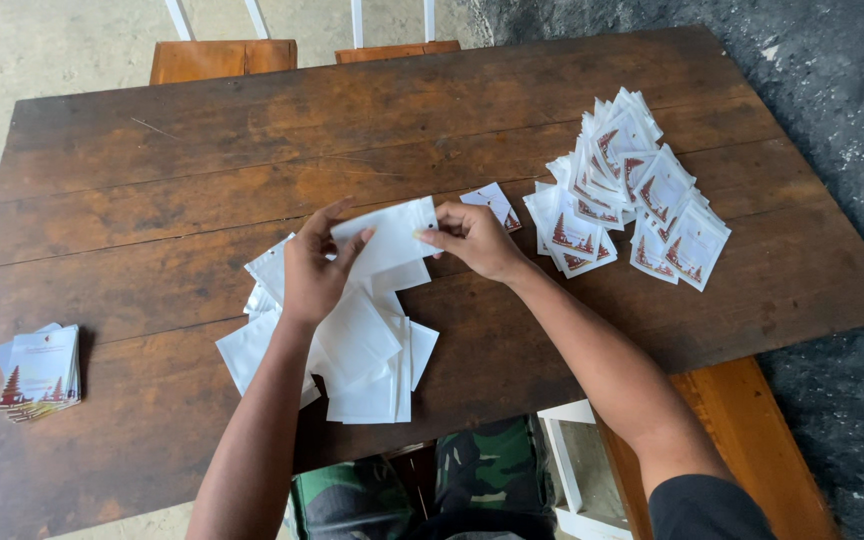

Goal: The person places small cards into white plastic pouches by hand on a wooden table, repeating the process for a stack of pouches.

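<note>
Camouflage trousers (492,465) show at the bottom edge, under the near rim of the dark wooden surface (152,200). Above it both hands hold one blank white pouch (389,232) just off the boards, near the middle of the surface. The left hand (314,270) has its grip pinched on the pouch's left edge, thumb and fingers closed over it. The right hand (475,240) has its grip pressed on the pouch's right top corner. Directly below the pouch lies a loose spread of blank white pouches (367,360), overlapping one another. Just right of the right hand a single printed card (494,203) lies flat. Further right sits a heap of filled pouches with red printing (632,190). Well apart, near the left edge, rests a small stack of printed cards (42,370). Two wooden chair seats (222,58) stand beyond the far edge.
</note>
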